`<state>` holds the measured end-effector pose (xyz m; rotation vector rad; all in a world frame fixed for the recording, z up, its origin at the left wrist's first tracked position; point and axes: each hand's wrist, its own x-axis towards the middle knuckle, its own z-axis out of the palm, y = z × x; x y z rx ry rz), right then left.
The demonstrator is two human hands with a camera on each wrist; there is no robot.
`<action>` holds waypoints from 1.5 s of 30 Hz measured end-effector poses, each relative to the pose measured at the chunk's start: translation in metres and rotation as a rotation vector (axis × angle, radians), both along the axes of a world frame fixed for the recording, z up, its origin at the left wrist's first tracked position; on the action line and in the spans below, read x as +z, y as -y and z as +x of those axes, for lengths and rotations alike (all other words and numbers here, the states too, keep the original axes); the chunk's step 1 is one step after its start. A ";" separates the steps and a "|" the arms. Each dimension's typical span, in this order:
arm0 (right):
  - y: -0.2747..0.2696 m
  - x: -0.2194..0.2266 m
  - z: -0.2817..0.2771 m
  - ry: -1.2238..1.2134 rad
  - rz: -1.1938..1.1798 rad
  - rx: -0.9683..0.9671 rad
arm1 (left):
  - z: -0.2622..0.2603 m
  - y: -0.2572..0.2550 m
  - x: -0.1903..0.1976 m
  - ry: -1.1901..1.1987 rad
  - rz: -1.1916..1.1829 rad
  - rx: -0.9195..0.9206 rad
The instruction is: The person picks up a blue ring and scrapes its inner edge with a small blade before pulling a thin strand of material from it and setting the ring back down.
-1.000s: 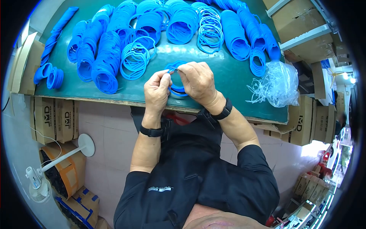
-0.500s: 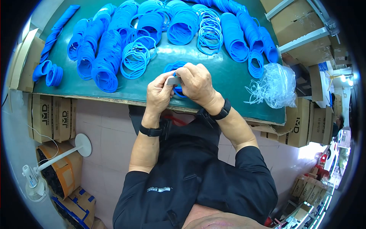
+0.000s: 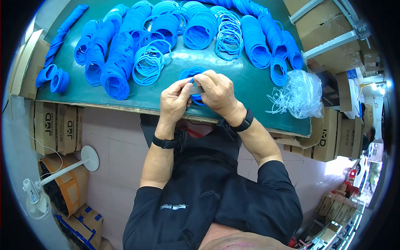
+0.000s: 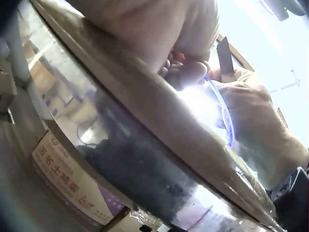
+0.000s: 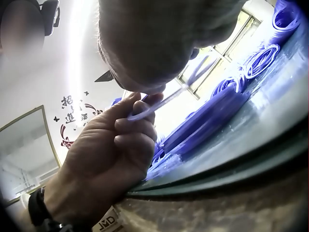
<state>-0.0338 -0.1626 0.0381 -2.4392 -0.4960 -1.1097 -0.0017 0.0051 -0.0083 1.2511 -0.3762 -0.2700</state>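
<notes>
Fingers on ring and blade near table edge, open tabletop alongside

Your left hand pinches a blue ring by the edge of the counter while your right hand holds a grey blade

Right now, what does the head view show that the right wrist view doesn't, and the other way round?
Only the head view shows the clear plastic bag on the table and the white stand on the floor.

Only the right wrist view shows the wall lettering and the framed panel.

Both show the left hand pinching a blue ring, the right hand, and more blue rings on the table.
</notes>
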 end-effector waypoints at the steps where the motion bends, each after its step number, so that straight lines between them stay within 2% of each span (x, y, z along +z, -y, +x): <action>1: 0.000 0.000 0.000 0.009 -0.009 -0.001 | -0.001 0.001 0.000 0.027 0.012 0.010; 7: 0.004 -0.002 0.001 -0.019 -0.043 -0.011 | -0.003 0.003 0.000 0.170 0.033 0.003; 11: 0.003 -0.002 0.001 -0.060 0.027 0.019 | 0.000 0.000 -0.001 0.159 0.036 -0.023; 13: 0.003 0.001 -0.001 -0.068 0.032 0.022 | 0.000 -0.001 0.002 0.033 -0.008 -0.070; 20: 0.005 0.001 -0.007 -0.089 0.021 0.047 | 0.004 -0.005 0.004 -0.047 -0.033 -0.113; 22: 0.006 0.002 -0.009 -0.083 0.013 0.062 | 0.005 -0.006 0.009 -0.174 -0.042 -0.185; 26: 0.007 -0.003 -0.012 -0.077 -0.014 0.120 | 0.009 -0.004 0.014 -0.319 -0.028 -0.216; 30: 0.007 0.001 -0.022 -0.098 -0.030 0.114 | 0.006 -0.003 0.020 -0.321 -0.047 -0.157; 36: 0.015 0.004 -0.037 -0.177 -0.020 0.117 | 0.003 -0.004 0.028 -0.226 0.064 -0.047; 39: 0.017 0.006 -0.048 -0.190 -0.004 0.133 | 0.012 -0.009 0.020 -0.171 0.018 0.105; 45: 0.034 0.005 -0.080 -0.293 0.162 0.250 | 0.030 -0.023 0.016 -0.229 -0.078 0.221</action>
